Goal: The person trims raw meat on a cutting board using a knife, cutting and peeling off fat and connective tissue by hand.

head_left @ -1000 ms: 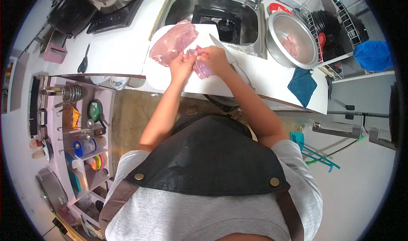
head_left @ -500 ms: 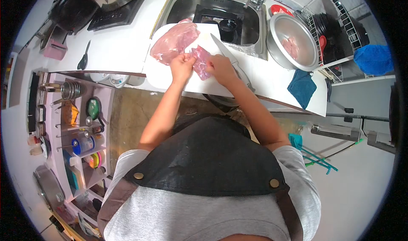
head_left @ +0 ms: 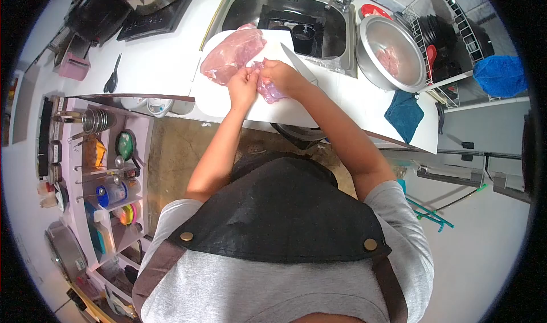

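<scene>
A thin slice of raw meat (head_left: 270, 91) hangs between my hands, over the white cutting board (head_left: 212, 105). My left hand (head_left: 244, 87) pinches its left edge. With fingers closed, my right hand (head_left: 281, 78) grips its upper part, close beside the left fingertips. A large piece of raw meat (head_left: 232, 55) lies on the board, left of and beyond my hands. Behind my right hand a knife (head_left: 297, 62) rests on the board, its blade pointing toward the sink; my right hand and forearm hide its handle.
Beyond the board is a steel sink (head_left: 239, 1) with dark items inside. To the right stand a metal bowl (head_left: 393, 52) with meat in it, a teal cloth (head_left: 404, 118) and a dish rack (head_left: 450, 43). Black scissors (head_left: 113, 76) lie on the counter (head_left: 154, 66) at left.
My right hand has moved left and slightly away from me, up against my left fingers. The meat slice is now more bunched. My left hand has barely moved.
</scene>
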`<state>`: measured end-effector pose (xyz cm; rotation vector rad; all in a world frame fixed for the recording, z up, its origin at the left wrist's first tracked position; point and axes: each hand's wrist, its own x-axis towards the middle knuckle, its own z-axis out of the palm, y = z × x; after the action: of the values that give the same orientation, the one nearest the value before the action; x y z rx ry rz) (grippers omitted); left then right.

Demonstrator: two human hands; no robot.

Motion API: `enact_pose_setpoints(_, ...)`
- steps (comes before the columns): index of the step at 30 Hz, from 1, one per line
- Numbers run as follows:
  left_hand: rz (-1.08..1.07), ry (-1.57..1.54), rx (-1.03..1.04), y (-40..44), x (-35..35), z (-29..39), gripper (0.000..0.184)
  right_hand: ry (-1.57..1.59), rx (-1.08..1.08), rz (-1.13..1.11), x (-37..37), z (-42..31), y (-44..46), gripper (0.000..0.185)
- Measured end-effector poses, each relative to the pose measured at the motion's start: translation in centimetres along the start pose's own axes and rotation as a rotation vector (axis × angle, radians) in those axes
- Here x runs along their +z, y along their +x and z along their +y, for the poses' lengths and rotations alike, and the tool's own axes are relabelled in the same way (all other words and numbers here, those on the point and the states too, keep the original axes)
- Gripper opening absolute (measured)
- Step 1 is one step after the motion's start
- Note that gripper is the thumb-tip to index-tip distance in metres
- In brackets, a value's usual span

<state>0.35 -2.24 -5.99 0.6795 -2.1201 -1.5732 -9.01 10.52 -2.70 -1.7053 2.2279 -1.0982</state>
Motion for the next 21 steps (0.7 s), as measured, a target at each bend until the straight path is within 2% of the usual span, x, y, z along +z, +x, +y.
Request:
enact_pose_setpoints(1,0.003,0.000,-0.001,-0.1,0.0,0.2,0.022,-0.115,-0.045,0.013,0.0,-0.3,0.0,0.009)
enact_pose_setpoints(4,0.017,-0.006,0.025,-0.5,-0.1,0.9,0.021,-0.173,-0.078,0.022,-1.3,-2.3,-1.4,0.007)
enact_pose_setpoints(7,-0.023,0.030,-0.007,-0.9,-0.2,1.6,0.019,-0.075,-0.030,0.022,-1.3,-2.4,-2.9,0.006)
enact_pose_setpoints(9,-0.032,0.082,0.051,-0.9,-0.4,1.7,0.031,-0.077,0.004,0.035,-1.1,-2.5,-3.0,0.006)
enact_pose_setpoints(10,-0.034,0.083,0.052,-0.5,-0.4,1.8,0.031,-0.080,0.037,0.053,-1.1,-2.7,-2.9,0.006)
enact_pose_setpoints(11,-0.126,0.040,-0.052,0.1,-0.4,1.9,0.041,-0.080,0.037,0.055,-0.9,-2.8,-2.6,0.006)
enact_pose_setpoints(12,-0.217,-0.003,-0.159,0.8,-0.4,2.0,0.051,0.015,-0.009,0.158,-0.8,-3.4,-2.1,0.007)
enact_pose_setpoints(13,-0.213,0.000,-0.161,1.5,-0.5,1.8,0.051,0.111,-0.059,0.259,-0.6,-3.6,-1.7,0.007)
enact_pose_setpoints(15,-0.379,0.195,-0.203,3.5,-0.6,1.3,0.065,0.106,-0.004,0.251,0.4,-2.6,-1.6,0.008)
enact_pose_setpoints(16,-0.394,0.044,-0.173,3.9,0.0,0.6,0.047,0.094,0.059,0.245,0.5,-2.4,-1.4,0.008)
enact_pose_setpoints(17,-0.393,0.043,-0.173,4.0,0.2,-0.2,0.047,0.095,0.058,0.244,0.7,-2.2,-1.6,0.008)
enact_pose_setpoints(19,-0.314,0.373,0.013,2.7,-0.3,1.6,0.040,0.039,0.100,0.298,0.7,-2.8,-2.2,0.010)
enact_pose_setpoints(21,-0.266,0.442,0.065,2.2,-0.2,1.7,0.035,0.035,0.099,0.270,0.7,-3.0,-2.6,0.010)
